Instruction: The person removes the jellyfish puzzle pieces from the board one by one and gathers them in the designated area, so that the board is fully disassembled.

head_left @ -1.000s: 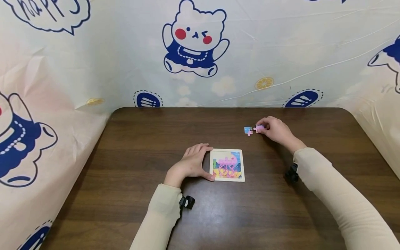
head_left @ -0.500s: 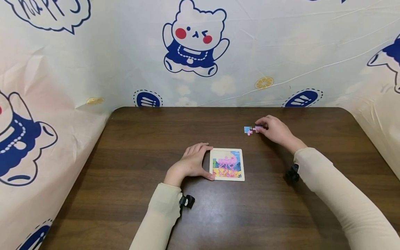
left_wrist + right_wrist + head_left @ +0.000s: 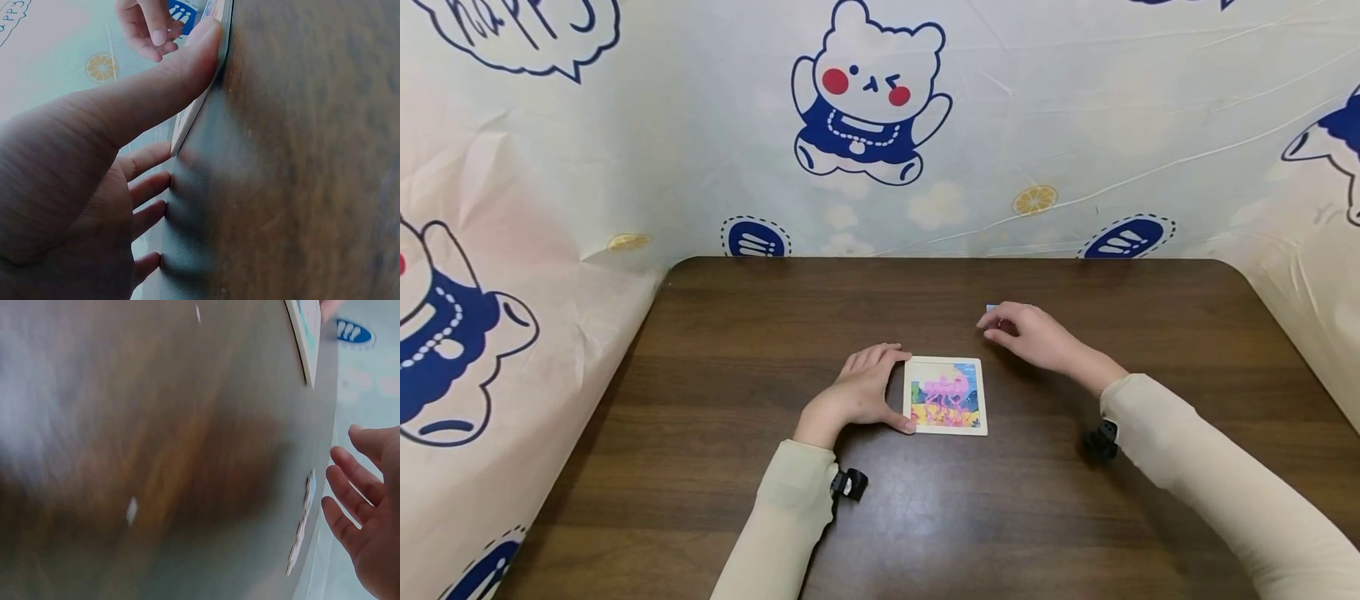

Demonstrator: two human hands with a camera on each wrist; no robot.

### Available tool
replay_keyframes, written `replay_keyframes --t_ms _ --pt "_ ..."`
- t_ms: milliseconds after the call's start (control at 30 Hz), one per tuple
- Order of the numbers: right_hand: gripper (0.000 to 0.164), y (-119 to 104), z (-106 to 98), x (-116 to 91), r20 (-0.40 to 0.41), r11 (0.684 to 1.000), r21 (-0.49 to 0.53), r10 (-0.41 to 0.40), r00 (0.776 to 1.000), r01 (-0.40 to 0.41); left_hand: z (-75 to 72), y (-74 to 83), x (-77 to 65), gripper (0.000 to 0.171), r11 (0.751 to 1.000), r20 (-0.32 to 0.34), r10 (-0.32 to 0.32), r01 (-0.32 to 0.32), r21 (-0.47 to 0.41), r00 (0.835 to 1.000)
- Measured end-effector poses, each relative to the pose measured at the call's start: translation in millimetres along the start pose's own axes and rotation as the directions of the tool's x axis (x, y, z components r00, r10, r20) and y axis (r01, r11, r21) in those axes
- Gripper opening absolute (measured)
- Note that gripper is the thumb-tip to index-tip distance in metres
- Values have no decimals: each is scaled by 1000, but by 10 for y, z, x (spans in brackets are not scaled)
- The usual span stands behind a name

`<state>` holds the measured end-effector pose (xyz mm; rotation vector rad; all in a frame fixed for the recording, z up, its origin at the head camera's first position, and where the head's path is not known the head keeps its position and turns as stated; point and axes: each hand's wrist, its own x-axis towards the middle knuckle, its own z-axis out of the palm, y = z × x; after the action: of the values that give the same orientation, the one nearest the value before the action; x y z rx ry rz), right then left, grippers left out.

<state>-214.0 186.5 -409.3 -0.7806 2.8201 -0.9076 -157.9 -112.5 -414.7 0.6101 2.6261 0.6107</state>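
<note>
A square jigsaw puzzle (image 3: 955, 400) in a pale frame lies on the table, with a pink octopus-like figure over yellow and blue. My left hand (image 3: 857, 387) holds its left side, thumb at the near corner and index finger at the far corner. In the left wrist view, the thumb (image 3: 194, 56) presses against the frame's edge. Beyond the puzzle, my right hand (image 3: 1026, 333) hovers with loosely bent fingers and nothing between them. Loose puzzle pieces (image 3: 301, 528) lie flat beside its fingers in the right wrist view; from the head, the hand hides all but a blue corner (image 3: 991, 307).
The brown wooden table (image 3: 722, 467) has rounded far corners. Behind it and at both sides hangs a pale cloth (image 3: 700, 125) printed with bears. Each wrist wears a small black camera, as on the left cuff (image 3: 850, 485).
My right hand has let go of the pink puzzle piece and moved left and nearer, now covering most of the loose pieces. My left hand and the framed puzzle have stayed put.
</note>
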Motion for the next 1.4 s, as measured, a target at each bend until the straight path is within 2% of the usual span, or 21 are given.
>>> replay_keyframes --t_ms 233,500,833,1067,1400 --pt "17 -189 109 -57 79 999 40 -36 996 33 7 -6 6 103 1000 -9 11 -11 -7 1000" --pt "16 -302 211 -103 130 996 25 -84 988 82 62 -52 44 107 1000 -2 -1 1 -18 1000" --pt "21 -356 301 -134 203 979 10 -203 958 206 67 -60 47 106 1000 -3 -3 3 3 1000" --pt "17 -360 311 -117 214 982 10 -188 959 190 68 -60 47 106 1000 -1 -4 4 0 1000" --pt "16 -359 293 -61 255 986 -5 -160 954 167 -30 24 -3 103 1000 1 1 -1 1 1000"
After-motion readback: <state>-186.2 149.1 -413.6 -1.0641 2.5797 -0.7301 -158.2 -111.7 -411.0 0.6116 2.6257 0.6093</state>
